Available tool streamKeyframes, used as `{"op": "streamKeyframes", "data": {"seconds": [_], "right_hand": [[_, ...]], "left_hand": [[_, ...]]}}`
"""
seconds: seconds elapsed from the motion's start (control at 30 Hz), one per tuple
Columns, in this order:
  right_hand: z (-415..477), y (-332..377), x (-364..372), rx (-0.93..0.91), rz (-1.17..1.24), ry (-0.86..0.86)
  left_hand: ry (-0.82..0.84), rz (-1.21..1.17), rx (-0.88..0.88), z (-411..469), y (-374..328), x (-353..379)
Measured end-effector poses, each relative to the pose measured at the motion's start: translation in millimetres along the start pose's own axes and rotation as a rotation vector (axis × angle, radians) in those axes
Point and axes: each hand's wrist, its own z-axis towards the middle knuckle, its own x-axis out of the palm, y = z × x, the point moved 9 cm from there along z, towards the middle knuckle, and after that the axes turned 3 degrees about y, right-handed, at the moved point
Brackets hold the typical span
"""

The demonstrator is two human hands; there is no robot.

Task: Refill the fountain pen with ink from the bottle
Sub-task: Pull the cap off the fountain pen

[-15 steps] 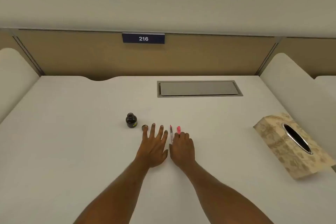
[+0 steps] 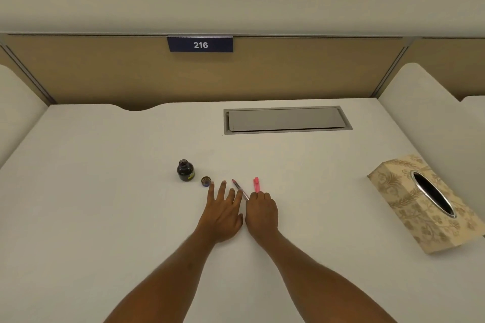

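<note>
Broadly, one white desk [image 2: 105,217] fills the view, backed by one tan partition [image 2: 301,71] that carries one blue number plate [image 2: 200,45] reading 216. One grey cable hatch [image 2: 287,120] is set flush into the desk's far half, closed. One patterned tissue box [image 2: 426,202] lies near the right edge, well apart from everything else, its oval slot facing up.

Two bare forearms reach in from the near edge. The left hand [image 2: 223,211] lies flat on the desk with its fingers spread apart, gripping nothing; its fingertips [image 2: 223,183] point toward the far side. The right hand [image 2: 262,211] sits just beside it with the fingers curled down over the near end of the fountain pen [image 2: 240,189]; whether they actually pinch the pen cannot be told, since the knuckles hide the contact.

One ink bottle [image 2: 185,170] stands upright and uncapped, left of both hands. One bottle cap [image 2: 206,181] rests on the desk between the bottle and the left index fingertip, close to the latter. The single pen lies slanted between the two hands, its far tip pointing away and left. One pink pen cap [image 2: 256,184] lies just beyond the right knuckles, right of the pen.
</note>
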Motion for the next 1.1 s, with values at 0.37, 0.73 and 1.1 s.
{"op": "streamKeyframes", "data": {"seconds": [0.37, 0.73, 1.1], "right_hand": [[15, -8, -36, -0.15, 0.056, -0.227], [18, -11, -64, -0.324, 0.402, -0.098], [17, -10, -92, -0.407, 0.465, -0.177]], "left_hand": [[-0.147, 0.093, -0.015, 16, 28, -35], [-0.563, 0.156, 0.127, 6, 25, -88], [-0.626, -0.046, 0.147, -5, 19, -112]]}}
